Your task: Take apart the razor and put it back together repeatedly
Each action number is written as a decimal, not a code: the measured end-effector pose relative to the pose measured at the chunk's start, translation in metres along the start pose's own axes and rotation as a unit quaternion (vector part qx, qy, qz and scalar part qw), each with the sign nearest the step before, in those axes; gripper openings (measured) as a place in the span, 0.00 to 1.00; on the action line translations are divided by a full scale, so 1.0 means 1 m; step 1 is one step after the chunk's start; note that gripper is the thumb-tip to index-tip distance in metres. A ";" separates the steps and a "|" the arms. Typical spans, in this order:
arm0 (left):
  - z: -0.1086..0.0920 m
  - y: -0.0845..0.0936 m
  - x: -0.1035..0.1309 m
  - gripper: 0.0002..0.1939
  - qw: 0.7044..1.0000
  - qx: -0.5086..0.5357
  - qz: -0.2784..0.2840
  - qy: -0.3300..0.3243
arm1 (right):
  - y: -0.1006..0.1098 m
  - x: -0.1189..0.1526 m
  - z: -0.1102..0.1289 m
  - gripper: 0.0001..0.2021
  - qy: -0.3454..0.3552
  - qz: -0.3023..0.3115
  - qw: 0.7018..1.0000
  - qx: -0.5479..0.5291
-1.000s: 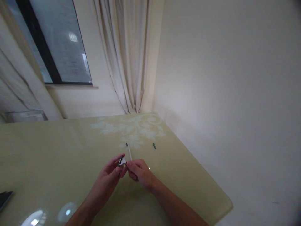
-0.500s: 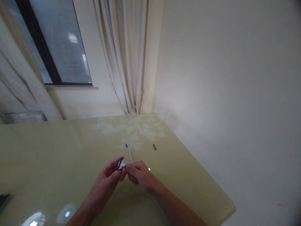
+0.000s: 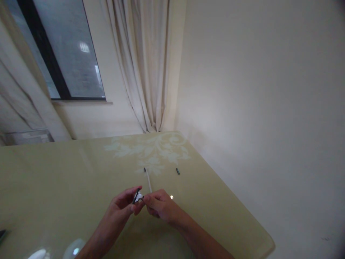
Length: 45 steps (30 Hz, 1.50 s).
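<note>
My left hand [image 3: 122,207] holds a small black-and-white piece [image 3: 138,197] between thumb and fingers. The piece has a dark flat edge and a white inner side; its exact kind I cannot make out. Closed in a pinch, my right hand [image 3: 161,205] meets the right side of this piece, and something thin and dark shows at its fingertips. Just beyond the hands lies a thin white stick with a dark tip [image 3: 148,179], its near end hidden behind my right hand. Farther right, a short dark bar [image 3: 177,171] rests on the table.
The glossy yellow-green table [image 3: 221,219] has a pale floral pattern and light reflections. A wall [image 3: 256,108] runs along its right side. Curtains [image 3: 145,64] and a window [image 3: 67,50] stand behind it. A dark object [image 3: 2,234] is cut off at the left edge.
The view has shifted slightly, so the hands and table things sit a little lower. Both hands keep their hold, with the black-and-white piece turned slightly.
</note>
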<state>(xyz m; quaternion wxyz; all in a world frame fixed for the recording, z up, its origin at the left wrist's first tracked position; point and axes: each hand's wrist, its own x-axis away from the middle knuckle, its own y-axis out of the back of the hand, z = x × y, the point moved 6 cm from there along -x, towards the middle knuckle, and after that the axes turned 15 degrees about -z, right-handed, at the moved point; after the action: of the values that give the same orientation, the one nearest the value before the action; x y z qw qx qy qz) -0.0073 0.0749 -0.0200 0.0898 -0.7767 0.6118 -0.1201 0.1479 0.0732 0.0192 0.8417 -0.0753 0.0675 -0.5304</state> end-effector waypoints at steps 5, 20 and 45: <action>0.001 -0.005 0.005 0.34 0.999 0.029 -0.021 0.039 | 0.001 0.000 0.000 0.33 0.005 -0.022 1.000 0.015; 0.002 0.005 -0.003 0.32 0.999 0.008 -0.026 0.018 | -0.001 -0.002 -0.001 0.33 0.005 -0.024 0.999 0.021; 0.012 0.003 -0.012 0.37 0.999 0.005 0.053 0.001 | 0.002 -0.008 -0.012 0.35 0.041 -0.005 0.998 0.056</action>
<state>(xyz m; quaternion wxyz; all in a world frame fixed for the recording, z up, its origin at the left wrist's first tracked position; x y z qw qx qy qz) -0.0090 0.0857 -0.0329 0.0994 -0.7424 0.6517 -0.1194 0.1435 0.0805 0.0073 0.8384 -0.0068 0.0723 -0.5402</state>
